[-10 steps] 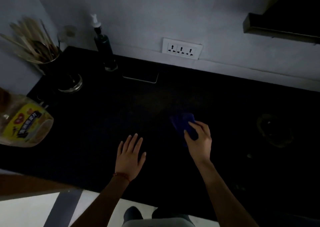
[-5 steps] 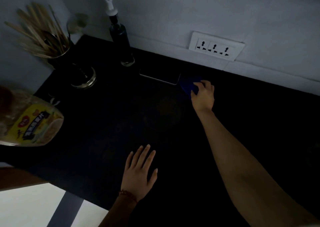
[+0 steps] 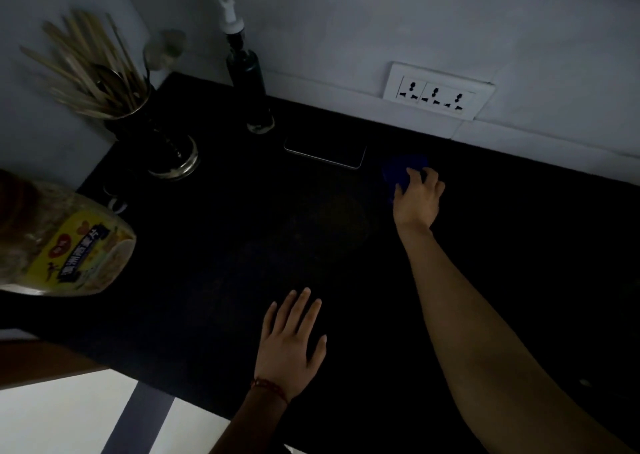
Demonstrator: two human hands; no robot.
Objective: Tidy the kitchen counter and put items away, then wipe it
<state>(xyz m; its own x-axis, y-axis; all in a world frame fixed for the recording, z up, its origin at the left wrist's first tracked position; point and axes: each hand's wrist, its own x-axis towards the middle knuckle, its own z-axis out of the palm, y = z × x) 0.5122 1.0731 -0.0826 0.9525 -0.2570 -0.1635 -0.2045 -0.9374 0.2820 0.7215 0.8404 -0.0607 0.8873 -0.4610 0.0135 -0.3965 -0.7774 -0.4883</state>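
A dark blue cloth (image 3: 401,171) lies on the black counter (image 3: 214,245) near the back wall. My right hand (image 3: 417,199) reaches far forward and holds the cloth, its fingers curled over the cloth's near edge. My left hand (image 3: 292,342) rests flat on the counter near the front edge, fingers spread, holding nothing. A red cord circles its wrist.
A dark phone (image 3: 325,153) lies left of the cloth. A dark pump bottle (image 3: 247,72) stands behind it. A holder full of wooden utensils (image 3: 138,121) fills the back left corner. A yellow-labelled plastic jar (image 3: 59,242) sits at the left edge. A white socket strip (image 3: 436,93) is on the wall.
My right hand has pushed the blue cloth from the middle of the counter away to the back wall, beside the phone. My left hand stays flat on the counter.
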